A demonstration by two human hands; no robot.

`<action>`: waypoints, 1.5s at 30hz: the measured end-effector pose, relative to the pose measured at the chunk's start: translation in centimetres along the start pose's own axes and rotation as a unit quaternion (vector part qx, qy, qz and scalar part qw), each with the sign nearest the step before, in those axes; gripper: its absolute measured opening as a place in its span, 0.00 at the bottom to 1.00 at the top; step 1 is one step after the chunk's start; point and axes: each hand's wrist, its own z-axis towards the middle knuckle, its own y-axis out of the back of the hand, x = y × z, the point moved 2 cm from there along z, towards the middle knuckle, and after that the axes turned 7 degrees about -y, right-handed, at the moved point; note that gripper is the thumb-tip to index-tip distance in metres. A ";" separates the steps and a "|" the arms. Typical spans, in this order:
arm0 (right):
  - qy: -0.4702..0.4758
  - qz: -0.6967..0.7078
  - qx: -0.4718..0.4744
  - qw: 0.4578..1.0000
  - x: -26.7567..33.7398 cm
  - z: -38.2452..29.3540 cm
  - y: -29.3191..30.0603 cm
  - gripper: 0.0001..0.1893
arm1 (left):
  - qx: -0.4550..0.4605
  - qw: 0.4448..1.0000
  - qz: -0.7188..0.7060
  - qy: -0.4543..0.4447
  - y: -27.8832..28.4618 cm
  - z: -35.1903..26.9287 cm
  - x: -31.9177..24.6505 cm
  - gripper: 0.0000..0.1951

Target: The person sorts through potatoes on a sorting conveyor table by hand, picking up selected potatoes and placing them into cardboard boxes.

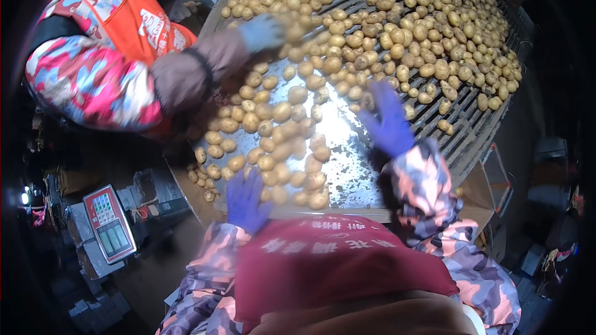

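Many yellow potatoes [281, 111] lie on a shiny metal sorting tray [347, 167] in front of me, several of them blurred by motion. My left hand [246, 200], in a purple glove, rests with spread fingers at the tray's near left edge, beside the potatoes. On the right, my right hand [386, 118], gloved alike, is spread at the border of the tray and a slatted rack [458, 137], its fingertips near a few potatoes. Neither hand grips anything that I can see. A dense heap of potatoes [437, 42] covers much of the rack.
A co-worker's light-blue gloved hand [263, 33] reaches over potatoes at the upper left. A red-framed digital scale [110, 224] stands at lower left, near boxes. An open cardboard box [477, 186] sits below the rack's right edge. Another gloved hand shows partly at the far top edge.
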 end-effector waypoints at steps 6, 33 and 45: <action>-0.254 -0.226 -0.001 0.941 -7.1 8.0 2.2 0.47 | 0.013 1.000 0.018 0.011 -0.1 0.3 -0.2 0.38; -0.039 0.007 0.188 0.981 -4.7 -17.5 4.1 0.31 | -0.126 0.986 -0.033 -0.106 -3.5 37.2 -1.5 0.34; -0.058 -0.265 -0.096 0.958 -16.4 -2.2 11.5 0.32 | 0.087 0.964 0.010 -0.250 -2.7 29.4 -12.1 0.27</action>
